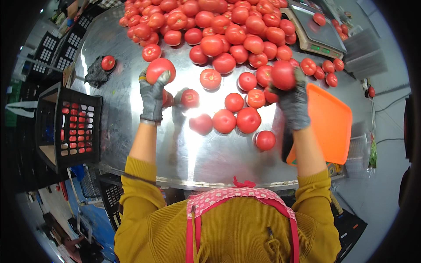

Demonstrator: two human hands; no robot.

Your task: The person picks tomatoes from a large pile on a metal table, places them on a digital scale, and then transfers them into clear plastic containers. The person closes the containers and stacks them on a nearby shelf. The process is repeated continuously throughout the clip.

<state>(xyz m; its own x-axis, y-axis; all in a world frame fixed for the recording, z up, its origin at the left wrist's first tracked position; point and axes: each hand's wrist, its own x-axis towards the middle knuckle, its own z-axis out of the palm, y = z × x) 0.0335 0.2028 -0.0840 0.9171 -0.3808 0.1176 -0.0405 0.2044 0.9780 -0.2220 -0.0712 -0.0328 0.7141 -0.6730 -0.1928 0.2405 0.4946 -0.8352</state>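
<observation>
My left hand, in a grey knit glove, grips a large red tomato above the left part of the metal table. A second tomato is held in my gloved right hand, near the orange tray. Between my hands several loose tomatoes lie on the steel surface. Behind them rises a large heap of tomatoes. The tomato beside my left wrist is partly hidden by the glove.
A black plastic crate with tomatoes in it stands at the left. One tomato rests by a crumpled dark cloth. At the back right is a digital scale with a tomato on its plate. Stacked clear containers stand right of it.
</observation>
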